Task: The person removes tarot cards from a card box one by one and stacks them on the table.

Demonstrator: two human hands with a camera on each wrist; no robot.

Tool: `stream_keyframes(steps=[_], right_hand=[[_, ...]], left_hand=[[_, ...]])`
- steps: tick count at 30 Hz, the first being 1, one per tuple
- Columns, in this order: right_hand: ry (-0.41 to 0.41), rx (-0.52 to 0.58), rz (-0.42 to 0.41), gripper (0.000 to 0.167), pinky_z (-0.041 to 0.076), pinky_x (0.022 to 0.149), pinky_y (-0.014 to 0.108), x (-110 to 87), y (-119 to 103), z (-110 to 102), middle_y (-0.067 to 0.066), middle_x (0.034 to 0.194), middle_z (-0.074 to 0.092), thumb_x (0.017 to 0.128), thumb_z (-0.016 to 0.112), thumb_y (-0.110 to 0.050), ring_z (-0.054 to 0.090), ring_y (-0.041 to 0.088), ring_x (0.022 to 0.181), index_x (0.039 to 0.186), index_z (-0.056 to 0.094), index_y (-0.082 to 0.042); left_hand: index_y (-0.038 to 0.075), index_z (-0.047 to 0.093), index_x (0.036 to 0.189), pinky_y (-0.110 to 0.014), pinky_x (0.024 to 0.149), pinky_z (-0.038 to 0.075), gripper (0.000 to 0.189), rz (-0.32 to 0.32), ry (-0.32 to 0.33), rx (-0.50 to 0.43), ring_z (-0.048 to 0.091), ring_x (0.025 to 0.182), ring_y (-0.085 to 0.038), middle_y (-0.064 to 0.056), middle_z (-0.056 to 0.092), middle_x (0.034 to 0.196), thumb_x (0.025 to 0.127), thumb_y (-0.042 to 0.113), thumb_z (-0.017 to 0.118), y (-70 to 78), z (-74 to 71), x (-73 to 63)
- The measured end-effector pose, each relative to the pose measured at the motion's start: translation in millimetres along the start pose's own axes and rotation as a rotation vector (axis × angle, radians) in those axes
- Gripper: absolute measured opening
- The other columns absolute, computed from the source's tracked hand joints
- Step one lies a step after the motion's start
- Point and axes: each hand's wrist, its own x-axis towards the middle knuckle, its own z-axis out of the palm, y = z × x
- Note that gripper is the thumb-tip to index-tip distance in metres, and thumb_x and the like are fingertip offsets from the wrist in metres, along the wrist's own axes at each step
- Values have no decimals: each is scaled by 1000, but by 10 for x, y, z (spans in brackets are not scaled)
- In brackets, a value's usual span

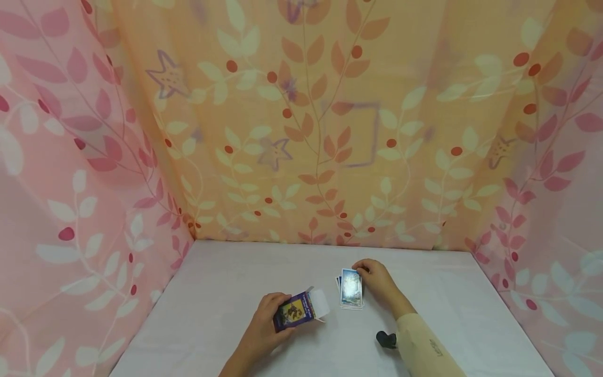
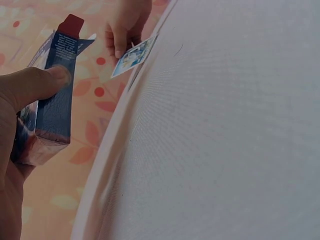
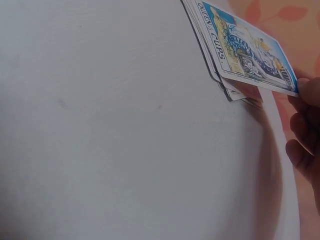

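Note:
My left hand point(image 1: 265, 325) grips a dark blue card box point(image 1: 293, 312) with a yellow picture on its front. The box lies tilted, its white flap standing open toward the right; in the left wrist view the thumb presses its printed narrow side. To the right, my right hand point(image 1: 379, 280) pinches a tarot card point(image 3: 250, 50) by one corner. "Queen of Cups" is printed along the card's edge. This card is lifted at an angle over a small, uneven stack of cards point(image 3: 227, 90) on the white table.
A black, rounded object point(image 1: 386, 340) sits by the right sleeve point(image 1: 424, 343). The white-covered table point(image 1: 198, 314) ends at a patterned orange curtain point(image 1: 311, 157) behind, with pink patterned curtains point(image 1: 85, 209) at the sides.

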Motion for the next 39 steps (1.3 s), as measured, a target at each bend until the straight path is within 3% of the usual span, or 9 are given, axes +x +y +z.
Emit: stream_keyframes(steps=[5, 11, 18, 24, 32, 39], right_hand=[[3, -35, 0, 13, 51, 103, 51, 12, 65, 41, 1, 107, 72, 101, 62, -12, 64, 23, 110, 103, 75, -15], [17, -65, -24, 14, 51, 102, 52, 34, 106, 68, 1, 104, 73, 101, 63, -10, 65, 24, 109, 103, 76, -13], [40, -94, -73, 14, 51, 100, 53, 45, 136, 86, 0, 99, 74, 98, 65, -6, 66, 24, 105, 100, 78, -13], [32, -112, -65, 14, 50, 102, 53, 52, 145, 109, -2, 100, 73, 99, 66, -9, 65, 24, 108, 101, 77, -16], [44, -146, -65, 13, 49, 101, 53, 54, 140, 130, -2, 99, 73, 98, 68, -9, 64, 25, 106, 99, 78, -17], [51, -175, -64, 13, 48, 98, 51, 67, 161, 156, -3, 99, 72, 97, 68, -9, 61, 23, 103, 99, 78, -19]], left_hand=[[20, 57, 141, -37, 103, 52, 78, -1, -10, -11, 50, 124, -11, 9, 52, 137, 73, 28, 94, 7, -5, -4], [23, 57, 140, -39, 105, 51, 76, -41, -21, -35, 49, 125, -8, 13, 51, 136, 74, 27, 94, 19, -9, 2], [24, 57, 141, -39, 106, 50, 76, -42, -22, -46, 50, 125, -8, 13, 51, 136, 74, 27, 94, 16, -4, 5], [29, 55, 141, -39, 105, 51, 77, -44, -20, -46, 50, 124, -8, 14, 51, 136, 74, 26, 94, 22, -6, 0], [22, 57, 140, -39, 105, 51, 77, -40, -18, -39, 50, 124, -8, 13, 51, 136, 73, 26, 94, 26, -8, 5], [29, 54, 141, -41, 105, 51, 78, -53, -26, -31, 50, 124, -9, 12, 51, 136, 74, 27, 94, 28, -5, 6]])
